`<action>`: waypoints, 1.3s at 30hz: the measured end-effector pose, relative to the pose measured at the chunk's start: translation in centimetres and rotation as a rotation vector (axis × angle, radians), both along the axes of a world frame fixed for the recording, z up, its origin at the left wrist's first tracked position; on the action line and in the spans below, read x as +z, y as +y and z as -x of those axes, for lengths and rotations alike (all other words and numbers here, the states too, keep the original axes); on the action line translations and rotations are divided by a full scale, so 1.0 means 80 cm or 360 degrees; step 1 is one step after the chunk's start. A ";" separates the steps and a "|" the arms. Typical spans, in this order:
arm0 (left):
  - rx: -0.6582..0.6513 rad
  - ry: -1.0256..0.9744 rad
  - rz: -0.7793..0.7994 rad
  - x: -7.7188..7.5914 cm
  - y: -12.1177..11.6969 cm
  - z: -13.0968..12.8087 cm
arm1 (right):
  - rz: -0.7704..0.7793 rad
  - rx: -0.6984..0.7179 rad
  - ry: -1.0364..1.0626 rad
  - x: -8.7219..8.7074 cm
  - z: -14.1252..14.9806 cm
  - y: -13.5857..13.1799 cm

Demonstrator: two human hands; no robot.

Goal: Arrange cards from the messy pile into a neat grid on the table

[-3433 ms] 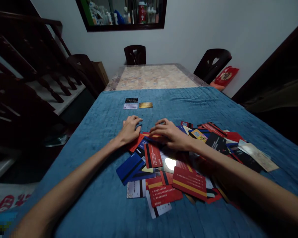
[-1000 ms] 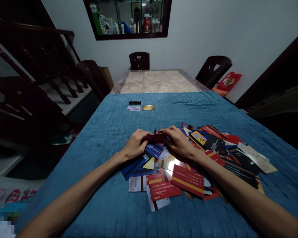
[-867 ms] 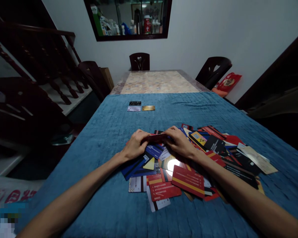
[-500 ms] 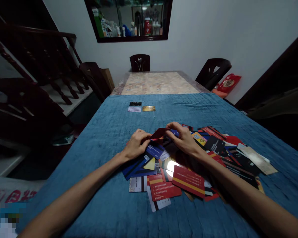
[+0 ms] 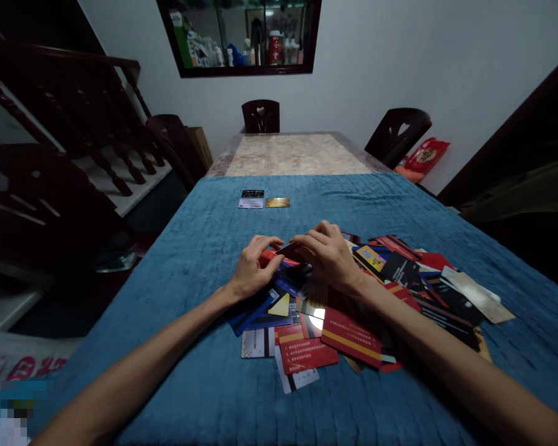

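A dark, thin card (image 5: 287,249) is raised at a slant above the heap of cards. My right hand (image 5: 328,253) has its bent fingers on the card's right part, with its thumb mostly hidden. At the card's left end is my left hand (image 5: 255,266), thumb and forefinger apart in a C shape; any contact with the card is unclear. A red card (image 5: 268,254) shows through that gap. Blue cards (image 5: 255,310) lie under my left hand, and red cards with yellow stripes (image 5: 352,333) lie nearer to me.
Overlapping cards spread right, including a black card (image 5: 400,269) and a pale gold card (image 5: 483,296). Farther off on the blue cloth (image 5: 190,248) lie a black card (image 5: 252,193), a pale lilac card (image 5: 250,203) and a gold card (image 5: 278,202). Chairs (image 5: 261,116) stand around the table.
My right hand has moved left and turned over the dark card, which now sits lower and farther left. My left thumb and forefinger have spread apart, uncovering a red card.
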State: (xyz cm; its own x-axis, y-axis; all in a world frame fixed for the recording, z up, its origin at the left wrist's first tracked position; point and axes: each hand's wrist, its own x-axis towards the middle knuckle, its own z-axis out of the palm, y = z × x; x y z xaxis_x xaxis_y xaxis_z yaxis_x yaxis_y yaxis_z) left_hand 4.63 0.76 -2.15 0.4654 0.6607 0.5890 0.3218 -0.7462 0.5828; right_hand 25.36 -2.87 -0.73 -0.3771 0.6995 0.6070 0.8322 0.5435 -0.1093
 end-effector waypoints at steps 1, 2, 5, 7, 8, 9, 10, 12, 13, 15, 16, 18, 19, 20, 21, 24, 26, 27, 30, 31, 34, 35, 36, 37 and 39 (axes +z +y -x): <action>0.0000 0.0001 0.0004 0.000 -0.001 -0.001 | 0.0020 0.0020 -0.0004 -0.001 0.002 0.000; 0.0003 0.0007 0.0006 -0.001 -0.002 -0.002 | 0.0036 0.0040 -0.0003 -0.002 0.004 0.001; 0.0015 0.0029 -0.0012 -0.004 -0.002 -0.004 | 0.0060 0.0077 0.0022 -0.008 0.009 0.004; 0.0016 0.0042 -0.0032 -0.006 -0.002 -0.004 | 0.0055 0.0088 0.0056 -0.012 0.012 0.006; 0.0014 0.0051 -0.0039 -0.007 -0.001 -0.004 | 0.0049 0.0094 0.0074 -0.015 0.012 0.006; 0.0012 0.0060 -0.0045 -0.008 0.000 -0.003 | 0.0043 0.0102 0.0090 -0.017 0.012 0.006; 0.0013 0.0070 -0.0050 -0.009 0.001 -0.001 | 0.0042 0.0111 0.0103 -0.018 0.011 0.006; 0.0035 0.0088 -0.0055 -0.009 0.004 0.002 | 0.0062 0.0118 0.0115 -0.022 0.007 0.005; 0.0049 0.0091 -0.0058 -0.010 0.005 0.004 | 0.0083 0.0114 0.0117 -0.023 0.003 0.004; 0.0074 0.0099 -0.0057 -0.010 0.009 0.007 | 0.0144 0.0091 0.0116 -0.026 -0.004 0.002; 0.0084 0.0106 -0.0054 -0.011 0.011 0.008 | 0.0175 0.0077 0.0113 -0.027 -0.008 0.001; 0.0098 0.0126 -0.0051 -0.013 0.015 0.011 | 0.0225 0.0053 0.0099 -0.030 -0.015 0.000; 0.0103 0.0138 -0.0048 -0.015 0.016 0.011 | 0.0243 0.0044 0.0090 -0.031 -0.017 -0.001; 0.0109 0.0147 -0.0048 -0.016 0.018 0.012 | 0.0256 0.0036 0.0080 -0.033 -0.018 -0.001; 0.0110 0.0153 -0.0049 -0.017 0.019 0.012 | 0.0265 0.0028 0.0068 -0.034 -0.019 0.000; 0.0106 0.0164 -0.0047 -0.020 0.020 0.012 | 0.0275 -0.0003 0.0034 -0.039 -0.018 0.001; 0.0094 0.0187 -0.0029 -0.020 0.020 0.012 | 0.0279 -0.0023 0.0021 -0.041 -0.016 0.003; 0.0085 0.0200 -0.0017 -0.020 0.020 0.012 | 0.0281 -0.0031 0.0019 -0.042 -0.016 0.004; 0.0073 0.0215 0.0017 -0.017 0.019 0.012 | 0.0276 -0.0042 0.0018 -0.040 -0.014 0.005; 0.0077 0.0207 0.0030 -0.016 0.019 0.012 | 0.0272 -0.0042 0.0015 -0.039 -0.014 0.005; 0.0114 0.0149 0.0071 -0.014 0.019 0.012 | 0.0257 -0.0036 0.0019 -0.033 -0.014 0.006; 0.0131 0.0127 0.0086 -0.013 0.020 0.012 | 0.0247 -0.0037 0.0026 -0.031 -0.014 0.006; 0.0149 0.0107 0.0098 -0.012 0.020 0.012 | 0.0236 -0.0040 0.0031 -0.029 -0.014 0.006; 0.0166 0.0089 0.0109 -0.011 0.020 0.012 | 0.0224 -0.0045 0.0029 -0.027 -0.014 0.006; 0.0183 0.0064 0.0132 -0.010 0.020 0.012 | 0.0201 -0.0054 0.0000 -0.024 -0.014 0.006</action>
